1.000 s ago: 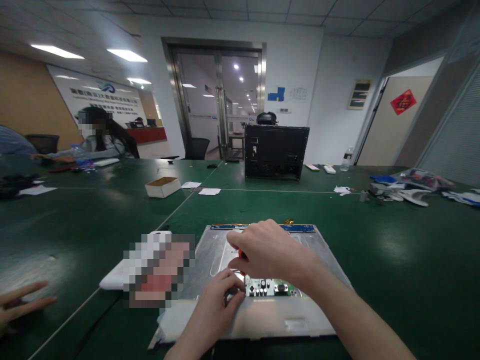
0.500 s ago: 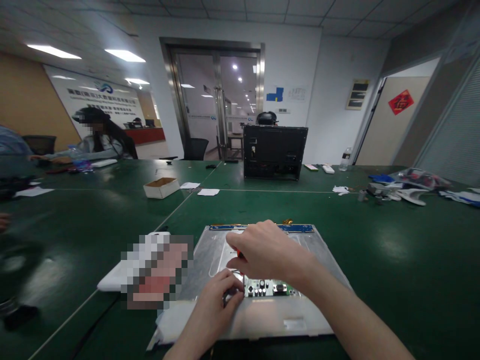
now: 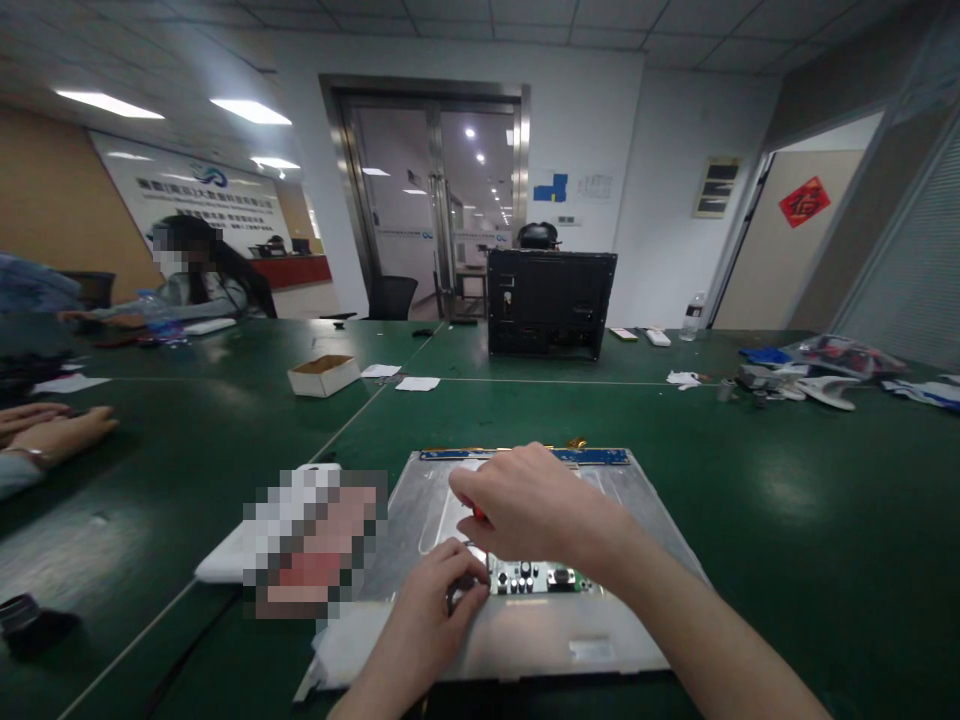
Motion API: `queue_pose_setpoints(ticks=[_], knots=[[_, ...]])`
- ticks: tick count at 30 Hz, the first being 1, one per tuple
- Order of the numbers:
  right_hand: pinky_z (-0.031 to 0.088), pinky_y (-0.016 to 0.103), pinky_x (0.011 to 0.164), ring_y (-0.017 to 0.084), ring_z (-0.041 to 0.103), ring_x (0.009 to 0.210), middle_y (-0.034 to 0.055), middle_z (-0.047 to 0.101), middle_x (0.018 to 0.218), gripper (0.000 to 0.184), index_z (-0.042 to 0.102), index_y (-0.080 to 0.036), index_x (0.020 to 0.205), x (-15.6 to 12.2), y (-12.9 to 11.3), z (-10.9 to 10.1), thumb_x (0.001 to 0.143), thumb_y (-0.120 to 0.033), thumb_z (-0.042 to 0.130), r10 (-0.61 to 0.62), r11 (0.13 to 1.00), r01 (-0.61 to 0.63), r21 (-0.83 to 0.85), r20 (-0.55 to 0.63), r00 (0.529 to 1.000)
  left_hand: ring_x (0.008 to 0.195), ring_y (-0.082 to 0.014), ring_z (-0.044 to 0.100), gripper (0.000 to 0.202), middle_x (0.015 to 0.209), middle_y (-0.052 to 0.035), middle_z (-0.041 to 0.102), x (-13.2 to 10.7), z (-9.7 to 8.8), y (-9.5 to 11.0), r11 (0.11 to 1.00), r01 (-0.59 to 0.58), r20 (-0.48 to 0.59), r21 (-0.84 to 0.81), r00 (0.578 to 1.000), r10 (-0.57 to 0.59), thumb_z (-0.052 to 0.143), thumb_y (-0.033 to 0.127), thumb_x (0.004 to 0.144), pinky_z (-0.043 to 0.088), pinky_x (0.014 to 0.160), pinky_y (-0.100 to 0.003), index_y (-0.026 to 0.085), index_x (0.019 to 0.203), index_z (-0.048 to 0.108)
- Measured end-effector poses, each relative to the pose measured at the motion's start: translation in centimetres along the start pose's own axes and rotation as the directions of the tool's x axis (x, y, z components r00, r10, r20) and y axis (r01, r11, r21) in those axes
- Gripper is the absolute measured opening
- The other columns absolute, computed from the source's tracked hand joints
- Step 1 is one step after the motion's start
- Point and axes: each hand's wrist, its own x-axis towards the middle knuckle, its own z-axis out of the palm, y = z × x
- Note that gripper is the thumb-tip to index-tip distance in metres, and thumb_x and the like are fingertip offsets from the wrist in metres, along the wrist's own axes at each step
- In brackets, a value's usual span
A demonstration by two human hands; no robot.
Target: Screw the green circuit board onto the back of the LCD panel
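A silver metal panel [image 3: 637, 560] lies flat on the green table [image 3: 787, 480] in front of me, with a small green circuit board [image 3: 536, 578] on its near part. My right hand [image 3: 525, 505] is closed around a red-handled tool held upright over the board's left end. My left hand [image 3: 435, 600] is pinched at the tool's tip by the board's edge; what its fingers grip is hidden.
A white object [image 3: 225, 555] lies left of the panel. A small cardboard box [image 3: 325, 374], paper slips and a black monitor back [image 3: 550, 303] stand farther off. Clutter [image 3: 817, 375] sits at far right. Another person's hands [image 3: 45, 425] rest at left; a person sits far left.
My hands stay on the tool and board, barely shifted. At the left edge, another person's hands have come back into view and now rest on the table.
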Motion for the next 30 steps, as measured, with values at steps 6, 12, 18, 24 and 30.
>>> queue_pose_setpoints(ticks=[6, 12, 18, 24, 30], knots=[[0.027, 0.026, 0.046, 0.017, 0.062, 0.066, 0.0041, 0.07, 0.082, 0.019, 0.058, -0.018, 0.094, -0.12, 0.06, -0.43, 0.081, -0.031, 0.055, -0.024, 0.999, 0.023, 0.032, 0.036, 0.999, 0.078, -0.0201, 0.057, 0.013, 0.085, -0.0046, 0.062, 0.04, 0.17, -0.22, 1.0, -0.012, -0.005, -0.002, 1.0, 0.012, 0.05, 0.016, 0.075, 0.042, 0.069, -0.029, 0.019, 0.075, 0.063], [0.032, 0.027, 0.05, 0.019, 0.063, 0.066, 0.0064, 0.069, 0.071, 0.034, 0.066, -0.019, 0.081, 0.04, -0.35, -0.42, 0.087, -0.048, 0.05, 0.072, 0.997, -0.073, 0.013, 0.057, 0.996, 0.077, -0.0207, 0.057, 0.012, 0.08, -0.0038, 0.063, 0.16, 0.02, 0.17, 0.999, 0.014, -0.012, 0.042, 1.0, -0.014, 0.052, 0.017, 0.074, 0.042, 0.07, -0.03, 0.019, 0.074, 0.064], [0.028, 0.026, 0.049, 0.016, 0.062, 0.066, 0.0051, 0.071, 0.079, 0.016, 0.061, -0.019, 0.091, 0.06, -0.35, 0.01, 0.085, -0.029, 0.051, 0.003, 1.0, -0.004, 0.027, 0.034, 0.999, 0.078, -0.0208, 0.058, 0.014, 0.084, -0.0051, 0.064, 0.16, 0.18, 0.05, 1.0, -0.001, -0.018, -0.005, 1.0, 0.001, 0.05, 0.017, 0.074, 0.044, 0.07, -0.03, 0.019, 0.075, 0.064], [0.024, 0.026, 0.044, 0.016, 0.061, 0.065, 0.0037, 0.07, 0.084, 0.02, 0.056, -0.018, 0.095, -0.24, 0.1, -0.21, 0.077, -0.026, 0.054, -0.079, 0.995, 0.076, 0.061, 0.048, 0.996, 0.08, -0.0218, 0.058, 0.014, 0.085, -0.006, 0.064, 0.1, 0.29, -0.09, 1.0, -0.013, -0.029, -0.02, 0.999, 0.013, 0.05, 0.019, 0.074, 0.045, 0.072, -0.032, 0.018, 0.075, 0.064], [0.026, 0.026, 0.047, 0.018, 0.063, 0.064, 0.0042, 0.07, 0.072, 0.03, 0.062, -0.02, 0.083, -0.26, -0.5, -0.64, 0.084, -0.048, 0.053, 0.014, 0.999, -0.015, 0.031, 0.034, 0.999, 0.079, -0.022, 0.059, 0.015, 0.085, -0.0062, 0.065, 0.07, 0.3, -0.04, 0.999, 0.022, -0.05, 0.023, 0.999, -0.021, 0.052, 0.02, 0.075, 0.045, 0.07, -0.031, 0.019, 0.075, 0.067]])
